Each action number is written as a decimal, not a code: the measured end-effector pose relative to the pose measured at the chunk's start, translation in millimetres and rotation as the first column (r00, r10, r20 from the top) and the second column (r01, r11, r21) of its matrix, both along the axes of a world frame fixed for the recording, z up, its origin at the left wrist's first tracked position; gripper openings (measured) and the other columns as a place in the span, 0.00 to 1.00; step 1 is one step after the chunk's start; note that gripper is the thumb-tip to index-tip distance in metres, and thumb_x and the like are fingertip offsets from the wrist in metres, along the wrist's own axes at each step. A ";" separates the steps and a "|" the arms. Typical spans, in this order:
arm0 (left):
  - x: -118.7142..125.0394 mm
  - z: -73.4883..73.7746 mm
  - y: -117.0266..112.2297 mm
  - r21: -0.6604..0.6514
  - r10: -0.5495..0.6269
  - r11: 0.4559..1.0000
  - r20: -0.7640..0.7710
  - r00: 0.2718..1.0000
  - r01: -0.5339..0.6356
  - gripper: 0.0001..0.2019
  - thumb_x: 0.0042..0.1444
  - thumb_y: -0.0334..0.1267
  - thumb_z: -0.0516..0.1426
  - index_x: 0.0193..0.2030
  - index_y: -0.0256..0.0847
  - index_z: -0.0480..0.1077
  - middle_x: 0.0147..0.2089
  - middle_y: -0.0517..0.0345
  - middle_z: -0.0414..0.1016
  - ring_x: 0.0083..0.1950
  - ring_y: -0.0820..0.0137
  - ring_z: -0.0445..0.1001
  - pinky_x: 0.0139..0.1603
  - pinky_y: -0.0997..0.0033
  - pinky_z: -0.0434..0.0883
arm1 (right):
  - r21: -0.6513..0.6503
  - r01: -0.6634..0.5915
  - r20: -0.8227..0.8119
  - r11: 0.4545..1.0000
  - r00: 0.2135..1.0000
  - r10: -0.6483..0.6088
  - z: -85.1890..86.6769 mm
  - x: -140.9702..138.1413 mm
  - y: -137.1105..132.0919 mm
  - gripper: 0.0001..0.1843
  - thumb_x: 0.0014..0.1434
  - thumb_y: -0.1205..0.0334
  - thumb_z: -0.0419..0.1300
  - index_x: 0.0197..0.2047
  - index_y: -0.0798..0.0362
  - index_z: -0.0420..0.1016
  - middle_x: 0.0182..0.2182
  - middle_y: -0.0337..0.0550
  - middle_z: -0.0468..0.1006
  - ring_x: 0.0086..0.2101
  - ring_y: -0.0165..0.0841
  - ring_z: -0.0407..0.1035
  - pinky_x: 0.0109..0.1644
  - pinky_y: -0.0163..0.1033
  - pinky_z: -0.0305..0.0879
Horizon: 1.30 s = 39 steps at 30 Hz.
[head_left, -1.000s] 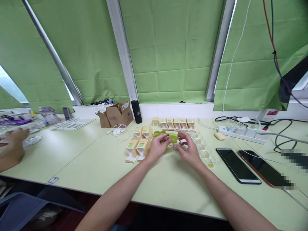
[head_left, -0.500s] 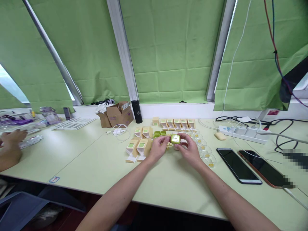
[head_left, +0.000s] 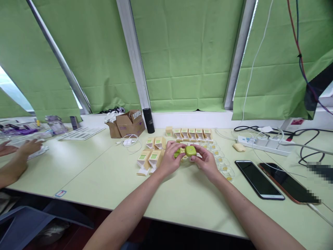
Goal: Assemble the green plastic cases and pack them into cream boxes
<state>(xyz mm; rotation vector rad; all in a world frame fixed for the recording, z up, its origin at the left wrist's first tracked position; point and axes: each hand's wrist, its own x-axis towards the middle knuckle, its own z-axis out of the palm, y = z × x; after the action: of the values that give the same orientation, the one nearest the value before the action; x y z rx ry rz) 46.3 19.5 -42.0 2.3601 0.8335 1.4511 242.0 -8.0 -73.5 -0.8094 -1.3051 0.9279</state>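
Above the table, a small glossy green earbud case (head_left: 190,150) is held up in front of me. My right hand (head_left: 206,160) grips its right side between thumb and fingers. On the other side, the thumb and index finger of my left hand (head_left: 170,159) close on its left edge. More green (head_left: 177,152) shows through the gap in my left fingers, probably cases on the table, partly hidden. Open cream cardboard boxes (head_left: 155,157) with green squares stand by my left hand. Clear plastic pieces with yellow spots (head_left: 225,169) lie beyond my right hand.
A row of cream boxes (head_left: 191,134) stands at the back. Two phones (head_left: 258,180) and a power strip (head_left: 267,144) lie right. A black bottle (head_left: 148,121) and brown carton (head_left: 129,124) stand back left. Another person's hands (head_left: 28,147) work at far left.
The case has turned: its pale, shiny face has given way to a plain green one. My left fingers have moved up and over its left edge. The other person's hands have shifted right.
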 end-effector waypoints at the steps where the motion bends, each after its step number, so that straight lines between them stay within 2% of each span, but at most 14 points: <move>1: -1.2 -0.2 0.6 0.040 0.010 0.999 -0.032 0.999 -0.008 0.13 0.66 0.33 0.62 0.57 0.45 0.76 0.51 0.50 0.80 0.60 0.56 0.69 0.64 0.48 0.70 | 0.002 -0.006 0.004 1.000 1.000 0.006 0.4 0.2 -0.5 0.28 0.55 0.51 0.73 0.58 0.46 0.78 0.55 0.51 0.83 0.54 0.47 0.78 0.50 0.50 0.81; 5: -4.6 -3.7 3.2 0.167 0.032 0.986 -0.175 0.984 -0.002 0.20 0.66 0.31 0.60 0.64 0.47 0.73 0.58 0.48 0.77 0.63 0.54 0.66 0.67 0.42 0.67 | 0.024 -0.007 0.032 1.000 0.999 0.006 1.3 -0.7 -2.3 0.27 0.56 0.48 0.73 0.57 0.46 0.78 0.56 0.51 0.83 0.54 0.47 0.78 0.50 0.50 0.81; 8: -4.6 -5.3 2.1 0.199 0.024 0.979 -0.273 0.962 0.032 0.27 0.64 0.27 0.58 0.68 0.51 0.70 0.63 0.48 0.73 0.65 0.53 0.64 0.67 0.42 0.69 | 0.055 0.003 0.055 0.998 0.998 -0.007 2.1 -4.1 -4.2 0.26 0.57 0.47 0.72 0.57 0.46 0.78 0.54 0.50 0.83 0.52 0.46 0.78 0.51 0.50 0.81; 10: -3.7 -5.0 0.0 0.212 0.009 0.975 -0.310 0.951 0.060 0.28 0.64 0.25 0.57 0.68 0.53 0.70 0.65 0.47 0.71 0.66 0.53 0.63 0.66 0.43 0.70 | 0.071 0.015 0.082 0.997 0.996 -0.021 2.8 -7.0 -5.6 0.25 0.59 0.47 0.71 0.57 0.45 0.78 0.54 0.49 0.83 0.52 0.45 0.78 0.50 0.49 0.81; 13: -2.5 -3.6 -2.4 0.208 -0.012 0.975 -0.314 0.949 0.081 0.25 0.65 0.25 0.57 0.65 0.51 0.72 0.64 0.47 0.71 0.66 0.53 0.64 0.66 0.44 0.70 | 0.096 0.035 0.120 0.995 0.992 -0.047 3.0 -9.9 -7.4 0.24 0.61 0.49 0.69 0.58 0.45 0.75 0.54 0.49 0.82 0.52 0.43 0.78 0.49 0.48 0.79; 16: -2.4 -2.2 -1.8 0.149 -0.016 0.987 -0.228 0.974 0.051 0.24 0.63 0.25 0.58 0.63 0.50 0.73 0.62 0.48 0.72 0.66 0.54 0.65 0.67 0.44 0.70 | 0.167 0.109 0.194 0.980 0.971 -0.141 2.1 -8.3 -8.7 0.22 0.65 0.52 0.65 0.60 0.45 0.72 0.54 0.49 0.81 0.53 0.44 0.76 0.50 0.50 0.78; 19: -3.3 -1.8 2.1 0.037 0.009 0.999 -0.049 0.999 -0.007 0.23 0.59 0.25 0.62 0.60 0.48 0.74 0.59 0.50 0.75 0.66 0.55 0.67 0.68 0.46 0.69 | 0.312 0.180 0.419 0.933 0.855 -0.305 0.8 -4.5 -10.8 0.14 0.67 0.59 0.61 0.55 0.45 0.75 0.52 0.49 0.82 0.53 0.47 0.73 0.53 0.56 0.74; 22: -4.1 -3.4 8.9 -0.143 0.066 0.989 0.126 0.990 -0.048 0.23 0.57 0.26 0.64 0.58 0.47 0.74 0.59 0.51 0.76 0.63 0.59 0.72 0.65 0.53 0.70 | 0.431 0.069 0.658 0.900 0.658 -0.365 -1.8 -4.6 -14.2 0.12 0.64 0.69 0.59 0.48 0.45 0.78 0.48 0.48 0.83 0.54 0.51 0.70 0.57 0.60 0.68; 24: -4.0 -5.6 14.3 -0.244 0.067 0.970 0.210 0.975 -0.014 0.23 0.55 0.25 0.64 0.58 0.46 0.74 0.60 0.50 0.77 0.61 0.61 0.74 0.62 0.58 0.71 | 0.445 -0.011 0.750 0.895 0.552 -0.366 -4.4 -8.1 -16.9 0.16 0.62 0.73 0.58 0.47 0.46 0.79 0.49 0.47 0.84 0.58 0.54 0.68 0.60 0.63 0.65; 27: -3.1 -8.9 20.7 -0.322 0.010 0.942 0.315 0.949 0.097 0.23 0.53 0.24 0.65 0.55 0.42 0.71 0.60 0.48 0.79 0.61 0.62 0.77 0.59 0.62 0.70 | 0.437 -0.061 0.824 0.897 0.426 -0.372 -7.9 -15.4 -20.7 0.20 0.62 0.76 0.57 0.50 0.46 0.80 0.52 0.48 0.84 0.62 0.55 0.65 0.64 0.67 0.60; 32: -0.6 -10.0 19.7 -0.373 -0.029 0.910 0.383 0.923 0.184 0.23 0.51 0.26 0.66 0.53 0.43 0.68 0.60 0.48 0.81 0.62 0.62 0.77 0.59 0.64 0.68 | 0.375 -0.078 0.910 0.924 0.219 -0.351 -6.2 -21.6 -24.2 0.18 0.66 0.71 0.56 0.55 0.50 0.79 0.60 0.53 0.79 0.68 0.54 0.59 0.70 0.66 0.51; 35: 2.0 -8.3 14.5 -0.394 -0.042 0.892 0.415 0.909 0.221 0.23 0.51 0.27 0.67 0.53 0.43 0.67 0.60 0.48 0.81 0.62 0.63 0.78 0.59 0.64 0.69 | 0.334 -0.084 0.937 0.939 0.137 -0.321 -4.2 -22.6 -24.8 0.16 0.69 0.68 0.54 0.55 0.52 0.79 0.62 0.54 0.78 0.69 0.52 0.57 0.72 0.63 0.48; 39: 5.5 -6.1 10.0 -0.408 -0.055 0.877 0.440 0.896 0.254 0.24 0.51 0.29 0.68 0.52 0.43 0.66 0.60 0.47 0.81 0.60 0.63 0.78 0.59 0.64 0.70 | 0.336 -0.096 0.940 0.937 0.096 -0.327 -4.8 -24.8 -24.8 0.16 0.70 0.68 0.53 0.54 0.51 0.79 0.58 0.54 0.80 0.68 0.51 0.57 0.73 0.62 0.46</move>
<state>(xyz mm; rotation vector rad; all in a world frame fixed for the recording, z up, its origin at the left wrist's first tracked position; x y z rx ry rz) 51.8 29.5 -48.2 1.6475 0.7414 1.4248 217.1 -32.8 -78.3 -1.3467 -2.4665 -0.2373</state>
